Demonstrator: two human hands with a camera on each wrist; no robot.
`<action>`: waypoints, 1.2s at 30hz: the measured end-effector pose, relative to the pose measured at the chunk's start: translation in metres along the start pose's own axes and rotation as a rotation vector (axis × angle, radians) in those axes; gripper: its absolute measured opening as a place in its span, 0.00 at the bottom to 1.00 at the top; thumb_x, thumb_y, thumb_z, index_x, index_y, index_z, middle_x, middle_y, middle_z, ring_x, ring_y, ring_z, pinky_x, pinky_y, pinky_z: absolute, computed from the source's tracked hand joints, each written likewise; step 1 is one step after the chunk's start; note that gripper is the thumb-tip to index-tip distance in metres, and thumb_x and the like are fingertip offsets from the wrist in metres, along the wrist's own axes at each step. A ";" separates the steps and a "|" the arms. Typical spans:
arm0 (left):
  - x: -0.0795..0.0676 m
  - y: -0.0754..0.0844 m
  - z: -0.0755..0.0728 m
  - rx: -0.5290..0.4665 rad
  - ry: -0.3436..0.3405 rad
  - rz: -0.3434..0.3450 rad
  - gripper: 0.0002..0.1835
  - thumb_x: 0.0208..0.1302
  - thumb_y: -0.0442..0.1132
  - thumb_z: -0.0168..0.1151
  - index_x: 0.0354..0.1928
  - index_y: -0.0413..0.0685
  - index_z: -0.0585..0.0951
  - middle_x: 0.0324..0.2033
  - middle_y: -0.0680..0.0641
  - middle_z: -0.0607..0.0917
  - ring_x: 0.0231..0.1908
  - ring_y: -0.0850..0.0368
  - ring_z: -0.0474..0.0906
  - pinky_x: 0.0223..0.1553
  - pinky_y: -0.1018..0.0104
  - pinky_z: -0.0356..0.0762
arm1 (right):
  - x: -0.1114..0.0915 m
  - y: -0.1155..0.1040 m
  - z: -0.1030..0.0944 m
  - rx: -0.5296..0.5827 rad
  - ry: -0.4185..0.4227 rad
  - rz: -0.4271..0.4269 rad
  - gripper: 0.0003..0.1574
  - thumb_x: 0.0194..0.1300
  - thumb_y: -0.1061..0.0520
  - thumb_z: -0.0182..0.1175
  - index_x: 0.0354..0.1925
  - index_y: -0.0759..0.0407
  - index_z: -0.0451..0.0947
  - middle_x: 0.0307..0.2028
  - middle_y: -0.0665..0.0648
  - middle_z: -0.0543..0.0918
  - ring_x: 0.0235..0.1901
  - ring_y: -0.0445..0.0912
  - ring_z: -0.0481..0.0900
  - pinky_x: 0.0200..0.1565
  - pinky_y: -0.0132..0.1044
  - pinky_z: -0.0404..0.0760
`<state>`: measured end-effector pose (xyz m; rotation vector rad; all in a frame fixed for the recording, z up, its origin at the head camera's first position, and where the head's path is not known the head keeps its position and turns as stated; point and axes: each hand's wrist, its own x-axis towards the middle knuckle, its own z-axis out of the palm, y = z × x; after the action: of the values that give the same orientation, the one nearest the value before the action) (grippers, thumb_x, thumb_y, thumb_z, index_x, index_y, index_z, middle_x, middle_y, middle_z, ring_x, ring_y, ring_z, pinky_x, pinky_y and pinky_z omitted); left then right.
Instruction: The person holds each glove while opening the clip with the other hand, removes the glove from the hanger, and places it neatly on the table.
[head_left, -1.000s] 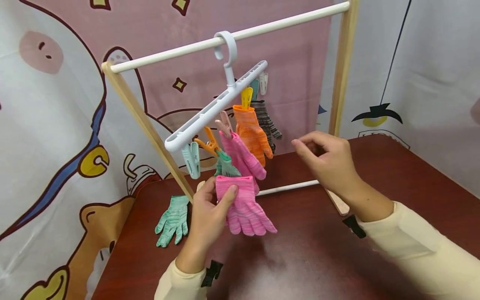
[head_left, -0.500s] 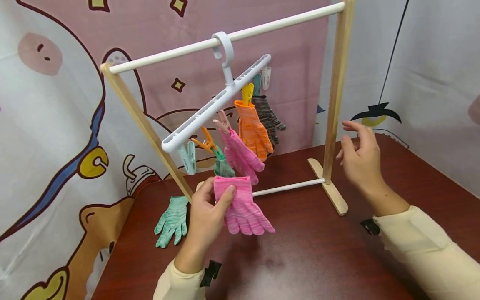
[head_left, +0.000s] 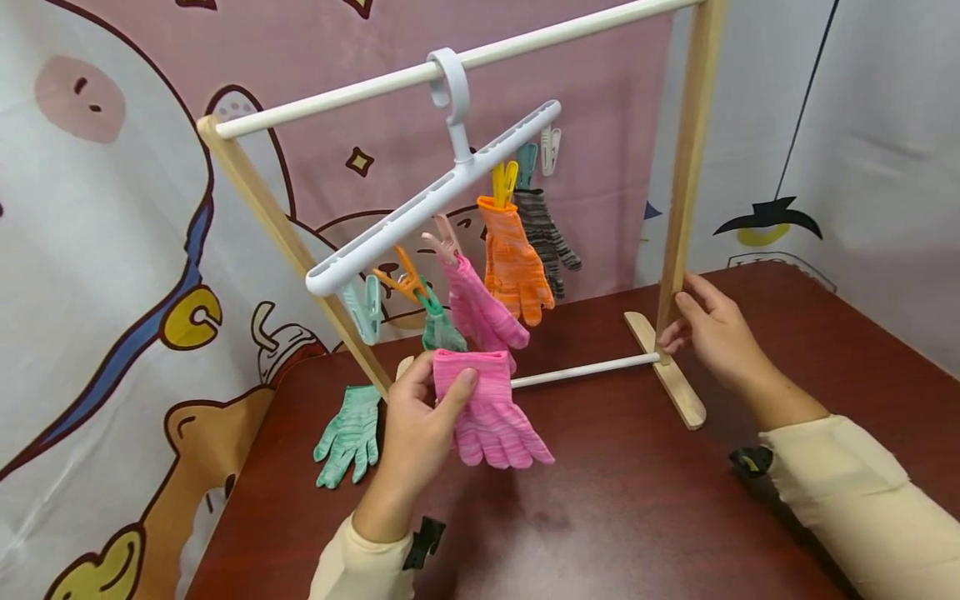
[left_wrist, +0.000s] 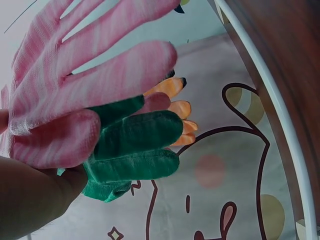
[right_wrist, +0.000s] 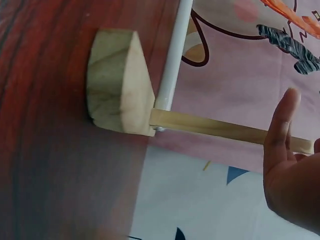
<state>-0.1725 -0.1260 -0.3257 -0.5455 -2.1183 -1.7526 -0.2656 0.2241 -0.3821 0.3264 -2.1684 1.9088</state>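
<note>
In the head view, a pink striped knit glove is held up by its cuff in the left hand, pinched with the thumb laid across the front. It is carried above the dark red-brown table, closer to the left edge than to the right. Behind its cuff, a green knit glove is hung from an orange plastic clip. The right hand is placed at the lower part of a pale wooden post, fingers parted and loosely bent; firm contact cannot be confirmed. A wide stretch of tabletop is left between the held glove and the post's flat wooden foot. Near the left edge, a mint-green striped knit glove is laid flat. From a white plastic hanger, a second pink glove, an orange glove and a grey-and-black striped glove are suspended toward the back edge.

In the left wrist view, the held glove's fingers are seen spread, partly overlapping the green glove; whether the two touch cannot be told.

In the right wrist view, the post is crossed by one straight digit of the right hand, well apart from the foot. A white rod is seen beside the table's edge.
</note>
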 end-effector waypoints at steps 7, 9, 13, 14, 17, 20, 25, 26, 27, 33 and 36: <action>0.001 -0.004 0.000 0.001 -0.022 -0.032 0.08 0.60 0.38 0.60 0.41 0.45 0.77 0.30 0.44 0.82 0.28 0.58 0.78 0.26 0.65 0.78 | 0.002 0.010 -0.002 0.111 -0.035 -0.008 0.23 0.71 0.52 0.42 0.61 0.57 0.63 0.35 0.55 0.76 0.26 0.43 0.80 0.25 0.35 0.79; 0.000 -0.005 -0.001 0.004 -0.023 -0.042 0.08 0.60 0.38 0.60 0.41 0.45 0.77 0.30 0.43 0.82 0.28 0.58 0.78 0.26 0.65 0.78 | 0.002 0.010 -0.002 0.099 -0.033 0.000 0.24 0.71 0.52 0.42 0.61 0.57 0.63 0.37 0.54 0.76 0.26 0.43 0.80 0.25 0.35 0.79; 0.001 -0.008 -0.002 0.007 -0.024 -0.061 0.08 0.61 0.38 0.60 0.42 0.45 0.77 0.31 0.43 0.82 0.29 0.58 0.78 0.26 0.65 0.78 | 0.003 0.010 -0.003 0.056 -0.032 0.003 0.26 0.71 0.50 0.42 0.63 0.57 0.62 0.42 0.52 0.75 0.26 0.42 0.79 0.25 0.34 0.79; 0.001 -0.008 -0.002 0.006 -0.024 -0.064 0.09 0.61 0.38 0.60 0.42 0.44 0.77 0.31 0.43 0.82 0.29 0.58 0.78 0.26 0.65 0.78 | 0.004 0.009 -0.003 0.045 -0.031 0.003 0.27 0.71 0.49 0.41 0.63 0.57 0.61 0.43 0.52 0.75 0.26 0.42 0.79 0.25 0.33 0.79; 0.002 -0.009 -0.003 0.007 -0.022 -0.071 0.09 0.61 0.39 0.60 0.42 0.44 0.77 0.31 0.42 0.82 0.29 0.58 0.78 0.27 0.65 0.79 | 0.005 0.009 -0.003 -0.002 -0.025 0.004 0.27 0.71 0.48 0.41 0.64 0.57 0.61 0.44 0.49 0.75 0.26 0.42 0.79 0.25 0.33 0.78; 0.003 -0.009 -0.003 0.022 -0.015 -0.075 0.10 0.61 0.40 0.60 0.43 0.44 0.78 0.32 0.43 0.81 0.29 0.59 0.78 0.27 0.65 0.78 | 0.005 0.010 -0.004 -0.021 -0.021 0.007 0.27 0.71 0.49 0.40 0.64 0.57 0.60 0.44 0.46 0.76 0.26 0.42 0.79 0.25 0.34 0.78; 0.002 -0.010 -0.005 0.035 -0.003 -0.089 0.09 0.61 0.40 0.60 0.40 0.45 0.78 0.29 0.44 0.82 0.26 0.59 0.77 0.25 0.65 0.77 | 0.003 0.013 -0.004 -0.013 -0.022 0.000 0.27 0.72 0.51 0.40 0.65 0.59 0.59 0.44 0.42 0.76 0.25 0.41 0.79 0.24 0.34 0.78; 0.001 -0.010 -0.006 0.033 -0.004 -0.093 0.08 0.61 0.40 0.60 0.40 0.45 0.78 0.28 0.44 0.82 0.26 0.59 0.77 0.24 0.65 0.77 | 0.003 0.014 -0.004 -0.015 -0.023 -0.004 0.27 0.72 0.51 0.40 0.65 0.59 0.58 0.45 0.42 0.76 0.25 0.42 0.79 0.24 0.34 0.78; 0.001 -0.010 -0.007 0.031 -0.006 -0.098 0.08 0.61 0.40 0.60 0.40 0.45 0.78 0.27 0.44 0.82 0.25 0.59 0.77 0.24 0.65 0.77 | 0.003 0.014 -0.005 -0.013 -0.024 -0.007 0.27 0.72 0.51 0.40 0.65 0.59 0.58 0.45 0.42 0.76 0.25 0.42 0.79 0.24 0.34 0.78; -0.001 -0.009 -0.014 0.089 -0.048 -0.116 0.08 0.62 0.39 0.59 0.41 0.44 0.77 0.28 0.43 0.82 0.25 0.60 0.78 0.25 0.65 0.77 | 0.003 0.013 -0.005 -0.043 -0.012 -0.015 0.28 0.72 0.51 0.39 0.65 0.60 0.58 0.44 0.40 0.76 0.25 0.42 0.79 0.24 0.34 0.78; -0.003 0.000 -0.016 0.117 -0.084 -0.135 0.08 0.62 0.38 0.58 0.41 0.43 0.77 0.28 0.42 0.82 0.25 0.59 0.79 0.25 0.64 0.78 | 0.003 0.012 -0.006 -0.065 -0.008 -0.015 0.28 0.72 0.50 0.39 0.65 0.61 0.58 0.43 0.39 0.76 0.25 0.42 0.79 0.24 0.34 0.78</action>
<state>-0.1695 -0.1419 -0.3239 -0.4606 -2.3487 -1.6880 -0.2722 0.2315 -0.3914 0.3384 -2.2209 1.8276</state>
